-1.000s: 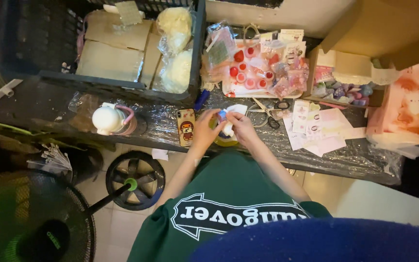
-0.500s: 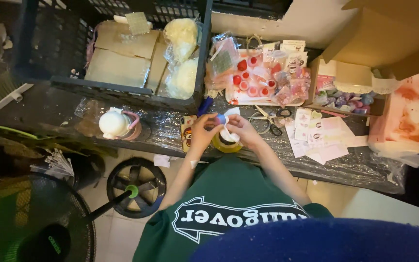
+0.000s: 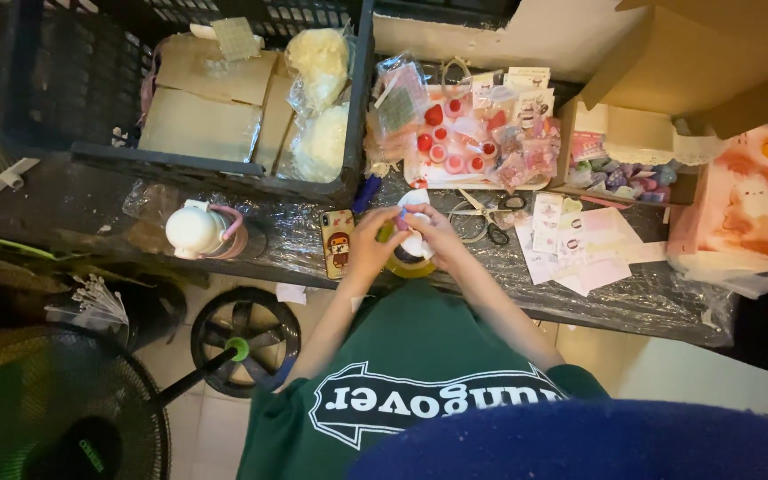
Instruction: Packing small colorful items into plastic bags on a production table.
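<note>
You drew your left hand (image 3: 368,242) and right hand (image 3: 435,233) closer together — both pinched the small white piece (image 3: 414,199), now half hidden.

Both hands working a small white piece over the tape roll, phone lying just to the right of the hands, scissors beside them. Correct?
Not quite. In the head view the phone lies on the other side, next to the left hand. It is the scissors that lie by the right hand. Both hands do hold the small white piece over the tape roll.
</note>
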